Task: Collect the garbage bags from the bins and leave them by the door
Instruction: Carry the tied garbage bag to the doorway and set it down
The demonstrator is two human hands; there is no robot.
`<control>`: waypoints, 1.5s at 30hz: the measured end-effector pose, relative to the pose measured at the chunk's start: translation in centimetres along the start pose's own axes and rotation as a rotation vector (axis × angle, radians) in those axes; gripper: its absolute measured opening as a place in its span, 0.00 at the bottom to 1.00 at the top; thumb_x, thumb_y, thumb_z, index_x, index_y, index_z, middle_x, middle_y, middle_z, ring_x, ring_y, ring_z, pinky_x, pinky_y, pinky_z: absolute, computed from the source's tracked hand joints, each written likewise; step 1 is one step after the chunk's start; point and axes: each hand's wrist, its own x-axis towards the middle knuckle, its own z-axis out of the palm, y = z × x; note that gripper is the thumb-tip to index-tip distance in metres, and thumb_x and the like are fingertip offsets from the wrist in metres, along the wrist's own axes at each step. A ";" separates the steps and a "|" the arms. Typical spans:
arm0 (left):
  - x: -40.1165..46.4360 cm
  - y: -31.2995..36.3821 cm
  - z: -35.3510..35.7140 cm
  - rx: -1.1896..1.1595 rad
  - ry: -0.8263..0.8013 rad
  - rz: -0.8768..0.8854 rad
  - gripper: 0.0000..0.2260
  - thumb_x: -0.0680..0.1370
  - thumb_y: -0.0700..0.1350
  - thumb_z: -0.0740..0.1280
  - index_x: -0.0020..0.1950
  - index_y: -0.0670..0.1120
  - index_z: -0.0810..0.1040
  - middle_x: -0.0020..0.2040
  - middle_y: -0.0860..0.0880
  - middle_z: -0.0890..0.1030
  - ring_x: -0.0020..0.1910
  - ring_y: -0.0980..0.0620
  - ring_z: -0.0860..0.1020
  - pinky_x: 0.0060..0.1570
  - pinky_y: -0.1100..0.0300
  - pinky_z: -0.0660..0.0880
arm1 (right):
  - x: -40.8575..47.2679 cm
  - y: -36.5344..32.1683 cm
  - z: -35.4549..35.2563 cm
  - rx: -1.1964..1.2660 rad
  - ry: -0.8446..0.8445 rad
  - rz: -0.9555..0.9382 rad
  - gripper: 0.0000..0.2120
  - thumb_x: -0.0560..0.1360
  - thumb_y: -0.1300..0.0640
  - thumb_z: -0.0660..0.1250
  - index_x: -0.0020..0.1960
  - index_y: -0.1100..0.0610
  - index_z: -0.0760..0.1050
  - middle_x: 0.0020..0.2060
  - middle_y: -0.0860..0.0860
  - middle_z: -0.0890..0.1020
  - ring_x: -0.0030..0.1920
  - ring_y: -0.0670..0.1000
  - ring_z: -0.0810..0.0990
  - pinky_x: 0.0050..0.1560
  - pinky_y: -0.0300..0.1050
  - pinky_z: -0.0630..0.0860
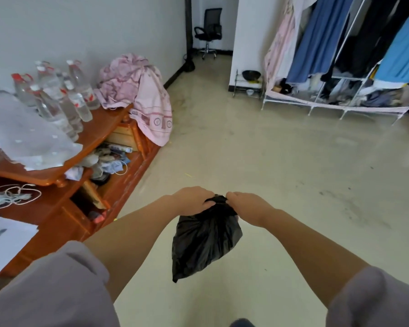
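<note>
Head view: left hand (194, 200) and right hand (246, 205) both have their grip pinched on the gathered neck of a black garbage bag (204, 239), hanging above the floor (281, 161). Bag collected; no door or bin visible. Drop-off still pending, probably.

beige floor (281, 161) | white walls (80, 27) | orange wooden cabinet (118, 185) left | clothes rack (340, 67) right

No text is legible; the bottles' (57, 95) red labels blur.
</note>
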 end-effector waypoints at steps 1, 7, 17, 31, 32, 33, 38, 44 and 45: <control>1.9 -0.8 -0.6 0.000 0.001 0.013 0.15 0.83 0.50 0.53 0.55 0.42 0.73 0.52 0.43 0.78 0.52 0.43 0.75 0.46 0.55 0.67 | 1.4 1.2 -0.5 0.007 0.001 0.004 0.09 0.83 0.52 0.48 0.46 0.53 0.59 0.44 0.55 0.74 0.41 0.53 0.68 0.42 0.45 0.63; 14.9 -4.5 -4.8 0.003 -0.013 0.039 0.14 0.82 0.49 0.54 0.54 0.42 0.73 0.52 0.42 0.78 0.52 0.43 0.76 0.48 0.53 0.70 | 10.3 10.4 -3.1 0.021 0.014 0.051 0.10 0.83 0.52 0.49 0.45 0.55 0.59 0.35 0.48 0.67 0.40 0.54 0.69 0.41 0.46 0.63; 35.7 -8.4 -12.5 -0.116 0.028 -0.028 0.13 0.82 0.50 0.55 0.50 0.43 0.73 0.49 0.42 0.79 0.47 0.44 0.75 0.46 0.52 0.71 | 25.0 27.7 -11.2 -0.047 -0.030 0.018 0.09 0.83 0.54 0.49 0.45 0.55 0.60 0.42 0.54 0.72 0.39 0.54 0.69 0.40 0.47 0.63; 64.5 -25.1 -24.3 -0.113 0.012 0.001 0.11 0.82 0.50 0.55 0.45 0.46 0.70 0.42 0.46 0.74 0.42 0.46 0.72 0.42 0.53 0.68 | 53.3 45.5 -20.5 -0.003 -0.038 0.048 0.09 0.83 0.54 0.49 0.45 0.55 0.60 0.42 0.53 0.71 0.40 0.55 0.69 0.41 0.46 0.63; 66.4 -26.3 -25.6 -0.109 0.014 0.004 0.11 0.82 0.50 0.55 0.45 0.46 0.70 0.43 0.46 0.75 0.41 0.46 0.72 0.42 0.53 0.68 | 55.2 46.5 -21.6 0.008 -0.033 0.054 0.09 0.83 0.54 0.49 0.45 0.55 0.60 0.42 0.53 0.71 0.40 0.55 0.69 0.41 0.46 0.63; 68.3 -27.5 -26.8 -0.111 0.018 0.014 0.11 0.82 0.50 0.55 0.45 0.46 0.70 0.44 0.44 0.76 0.41 0.47 0.71 0.42 0.53 0.68 | 56.9 47.5 -22.5 0.016 -0.022 0.056 0.09 0.83 0.54 0.49 0.45 0.55 0.60 0.41 0.52 0.71 0.40 0.55 0.69 0.41 0.46 0.63; 77.6 -32.2 -31.0 -0.103 -0.016 0.017 0.11 0.82 0.50 0.55 0.46 0.46 0.70 0.48 0.43 0.78 0.43 0.47 0.71 0.41 0.55 0.66 | 65.8 53.4 -25.6 0.030 -0.029 0.069 0.10 0.83 0.53 0.49 0.45 0.55 0.60 0.41 0.51 0.70 0.41 0.54 0.69 0.41 0.46 0.62; 90.4 -39.9 -36.4 -0.109 0.032 -0.054 0.10 0.81 0.49 0.55 0.46 0.45 0.71 0.47 0.43 0.78 0.41 0.47 0.71 0.39 0.56 0.66 | 79.6 61.6 -30.2 0.002 -0.016 0.028 0.10 0.83 0.53 0.50 0.47 0.57 0.64 0.44 0.57 0.74 0.41 0.56 0.70 0.41 0.47 0.63; 92.7 -41.2 -37.4 -0.113 0.048 -0.068 0.11 0.81 0.49 0.56 0.47 0.44 0.72 0.47 0.43 0.78 0.41 0.47 0.71 0.39 0.56 0.66 | 82.0 63.2 -31.1 -0.010 -0.011 0.014 0.10 0.83 0.54 0.50 0.49 0.58 0.66 0.47 0.58 0.76 0.42 0.57 0.71 0.41 0.47 0.64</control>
